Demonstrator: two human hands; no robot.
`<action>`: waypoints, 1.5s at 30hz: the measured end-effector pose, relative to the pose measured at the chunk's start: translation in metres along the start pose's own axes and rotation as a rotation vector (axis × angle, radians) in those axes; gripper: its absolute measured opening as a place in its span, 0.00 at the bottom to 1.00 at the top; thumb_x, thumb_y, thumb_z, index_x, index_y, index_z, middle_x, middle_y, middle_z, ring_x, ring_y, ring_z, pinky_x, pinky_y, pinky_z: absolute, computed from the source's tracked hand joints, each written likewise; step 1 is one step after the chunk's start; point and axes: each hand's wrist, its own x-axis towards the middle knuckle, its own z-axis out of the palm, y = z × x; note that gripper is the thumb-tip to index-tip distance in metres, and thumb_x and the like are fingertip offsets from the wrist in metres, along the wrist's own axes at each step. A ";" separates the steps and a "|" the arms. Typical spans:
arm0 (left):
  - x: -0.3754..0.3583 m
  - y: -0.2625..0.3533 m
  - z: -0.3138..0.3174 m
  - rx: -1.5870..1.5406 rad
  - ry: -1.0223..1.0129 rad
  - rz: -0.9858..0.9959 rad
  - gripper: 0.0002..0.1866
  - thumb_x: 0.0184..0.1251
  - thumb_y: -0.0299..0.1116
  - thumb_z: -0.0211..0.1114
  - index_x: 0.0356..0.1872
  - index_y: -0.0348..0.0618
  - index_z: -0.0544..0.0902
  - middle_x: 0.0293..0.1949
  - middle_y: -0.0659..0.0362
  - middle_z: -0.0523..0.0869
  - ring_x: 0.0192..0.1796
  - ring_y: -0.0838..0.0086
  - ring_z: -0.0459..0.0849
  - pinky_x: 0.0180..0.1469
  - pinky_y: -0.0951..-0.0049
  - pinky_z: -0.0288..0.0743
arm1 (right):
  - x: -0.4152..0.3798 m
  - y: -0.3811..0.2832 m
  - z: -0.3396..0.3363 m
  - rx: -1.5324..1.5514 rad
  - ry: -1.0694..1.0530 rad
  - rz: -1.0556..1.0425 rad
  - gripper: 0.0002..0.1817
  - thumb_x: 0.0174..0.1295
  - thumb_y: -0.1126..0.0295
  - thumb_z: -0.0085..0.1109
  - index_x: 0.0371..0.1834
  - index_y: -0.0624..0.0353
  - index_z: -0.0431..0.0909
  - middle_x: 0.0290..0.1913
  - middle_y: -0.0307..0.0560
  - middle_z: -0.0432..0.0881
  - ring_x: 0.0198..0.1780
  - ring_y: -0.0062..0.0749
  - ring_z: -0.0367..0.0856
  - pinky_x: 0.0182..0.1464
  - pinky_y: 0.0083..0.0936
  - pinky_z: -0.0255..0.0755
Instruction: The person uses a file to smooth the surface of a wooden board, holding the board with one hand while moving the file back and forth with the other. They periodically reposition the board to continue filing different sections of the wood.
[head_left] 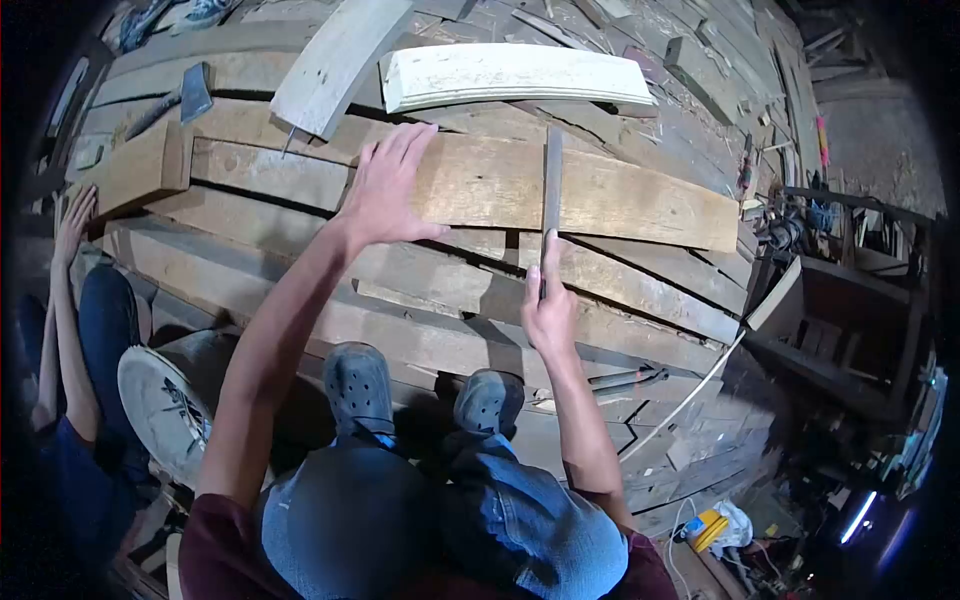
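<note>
A long, light-brown wooden board lies across the planks in front of me. My left hand rests on its left end with the fingers spread. My right hand is closed around the lower end of a narrow, flat grey metal tool, whose exact kind I cannot make out. The tool lies crosswise over the board, its far end reaching past the board's far edge. Beyond the board are a pale curved piece of wood and a greyish plank with a nail at its near end.
Another person sits at the left, a hand on a wooden block. A hatchet lies behind it. A round bucket stands left of my legs. Pliers-like handles and a white cord are at the right.
</note>
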 end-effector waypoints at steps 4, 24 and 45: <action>0.003 0.002 -0.005 0.009 -0.023 -0.003 0.66 0.33 0.52 0.86 0.78 0.43 0.58 0.74 0.47 0.65 0.78 0.52 0.61 0.77 0.49 0.53 | -0.029 0.007 0.006 0.033 0.031 -0.040 0.34 0.77 0.66 0.50 0.84 0.45 0.52 0.23 0.68 0.80 0.25 0.62 0.83 0.30 0.47 0.74; 0.003 0.002 -0.007 0.027 -0.031 -0.006 0.66 0.36 0.53 0.84 0.78 0.41 0.57 0.75 0.48 0.65 0.78 0.54 0.61 0.77 0.48 0.55 | -0.033 0.012 -0.002 0.080 -0.034 0.027 0.34 0.77 0.67 0.51 0.84 0.43 0.53 0.23 0.66 0.79 0.25 0.63 0.83 0.30 0.49 0.73; -0.004 0.000 -0.025 -0.064 -0.038 0.139 0.59 0.31 0.39 0.84 0.74 0.47 0.63 0.67 0.48 0.69 0.71 0.50 0.66 0.71 0.49 0.61 | -0.035 0.007 -0.026 0.039 -0.108 -0.025 0.34 0.76 0.66 0.55 0.83 0.38 0.55 0.26 0.67 0.82 0.31 0.63 0.85 0.35 0.50 0.76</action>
